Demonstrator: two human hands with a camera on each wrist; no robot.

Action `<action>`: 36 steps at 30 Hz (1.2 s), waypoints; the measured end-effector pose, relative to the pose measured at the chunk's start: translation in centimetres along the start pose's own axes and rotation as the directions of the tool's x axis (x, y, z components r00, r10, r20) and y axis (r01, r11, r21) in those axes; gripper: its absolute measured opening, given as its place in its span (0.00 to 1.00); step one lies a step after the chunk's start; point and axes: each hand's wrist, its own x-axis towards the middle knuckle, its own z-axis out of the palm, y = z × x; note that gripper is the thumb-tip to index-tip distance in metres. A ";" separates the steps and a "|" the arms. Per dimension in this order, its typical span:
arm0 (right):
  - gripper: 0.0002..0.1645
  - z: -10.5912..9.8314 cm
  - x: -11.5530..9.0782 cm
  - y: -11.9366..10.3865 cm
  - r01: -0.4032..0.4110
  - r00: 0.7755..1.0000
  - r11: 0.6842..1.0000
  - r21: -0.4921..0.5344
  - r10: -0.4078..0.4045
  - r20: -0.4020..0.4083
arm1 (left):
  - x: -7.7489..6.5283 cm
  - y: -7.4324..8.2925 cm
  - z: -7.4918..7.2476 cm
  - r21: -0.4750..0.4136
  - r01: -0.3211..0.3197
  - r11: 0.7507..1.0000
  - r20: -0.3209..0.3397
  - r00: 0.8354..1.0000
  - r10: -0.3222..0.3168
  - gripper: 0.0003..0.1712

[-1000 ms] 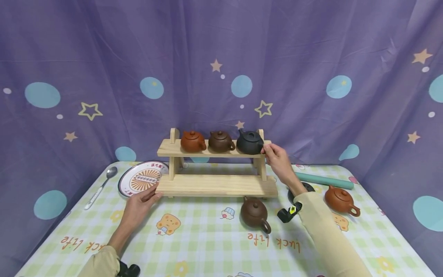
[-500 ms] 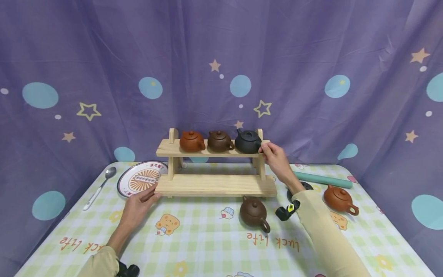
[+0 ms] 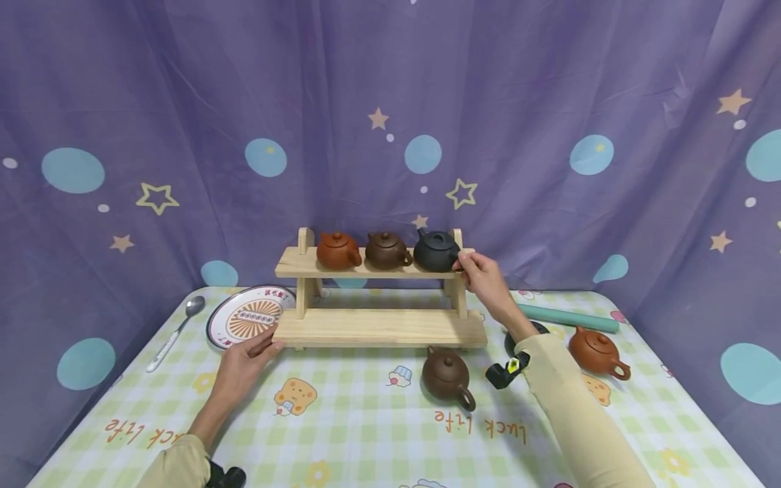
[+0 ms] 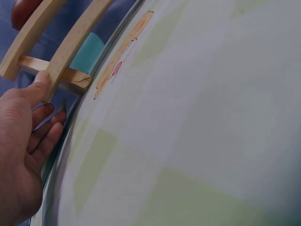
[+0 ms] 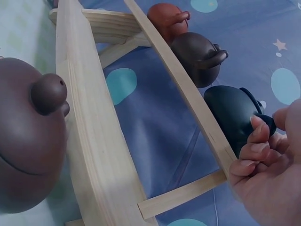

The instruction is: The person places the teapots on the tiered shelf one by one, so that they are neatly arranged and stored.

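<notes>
On the upper board of a two-tier wooden rack (image 3: 378, 329) stand three teapots in a row: a reddish-brown teapot (image 3: 337, 252), a dark brown teapot (image 3: 387, 252) and a black teapot (image 3: 436, 252) at the right end. My right hand (image 3: 488, 281) pinches the black teapot's handle between thumb and fingers, seen close in the right wrist view. At the lower board's left end, my left hand (image 3: 244, 366) grips the edge, thumb on top; the left wrist view shows the thumb (image 4: 41, 77) on the wood. In front of the rack's right part sits another dark brown teapot (image 3: 447, 376).
A patterned plate (image 3: 219, 325) lies behind my left hand, with a spoon (image 3: 177, 335) at its left. On the right are a green roll (image 3: 570, 317), an orange-brown teapot (image 3: 598, 352) and a dark round object (image 3: 511, 344) partly hidden by my right arm. A purple curtain (image 3: 525, 102) hangs behind.
The black teapot has shifted slightly left along the upper board with my right hand on its handle. My left hand stays on the rack's lower board.
</notes>
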 end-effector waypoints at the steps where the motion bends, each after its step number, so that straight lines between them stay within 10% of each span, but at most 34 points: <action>1: 0.24 0.0 0.0 0.0 -0.005 1.000 1.000 0.002 0.005 0.002 | 0.0 0.0 0.0 0.000 0.001 1.000 0.001 1.000 -0.001 0.31; 19: 0.18 -1.4 -0.6 0.3 -0.031 0.999 0.999 0.044 0.032 -0.019 | 0.1 0.0 0.1 -0.010 0.017 1.000 0.008 1.000 -0.017 0.31; 36: 0.19 -3.0 -5.4 2.6 -0.081 0.997 0.997 0.017 0.081 -0.013 | 0.1 0.1 0.1 -0.007 0.008 1.000 0.000 1.000 -0.008 0.31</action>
